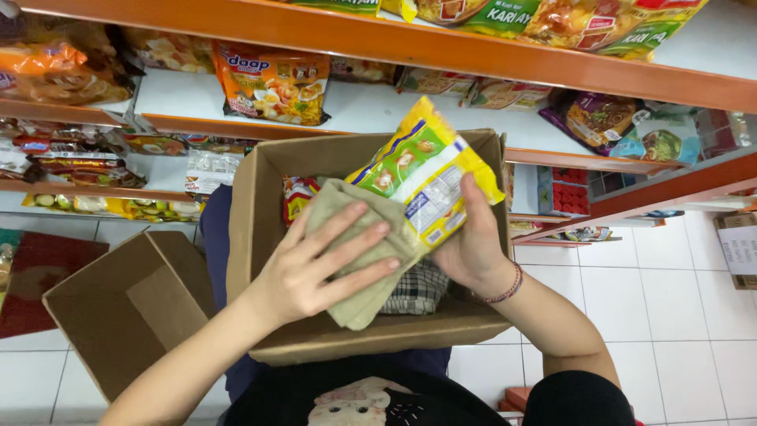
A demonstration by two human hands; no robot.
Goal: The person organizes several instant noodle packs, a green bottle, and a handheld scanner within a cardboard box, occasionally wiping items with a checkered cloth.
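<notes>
A person wipes a yellow-green snack packet with a cloth over an open cardboard box, in front of stocked shop shelves.

Orange-edged shelves (473, 55) of bagged food fill the top of the frame; white floor tiles (678, 315) show lower right, and an empty carton (118, 308) sits lower left. At centre, the cardboard box (260, 237) rests against the person, with a red packet (298, 196) and a checked cloth (418, 290) inside. Above it, the right hand (473, 244) is closed around the lower end of the yellow-green packet (422, 173), thumb across its face. The left hand (315, 264) lies flat, fingers spread, pressing a beige cloth (355, 237) against the packet. The packet looks light, crinkly and slippery, its contents likely brittle; gripping the edges seems safest.
</notes>
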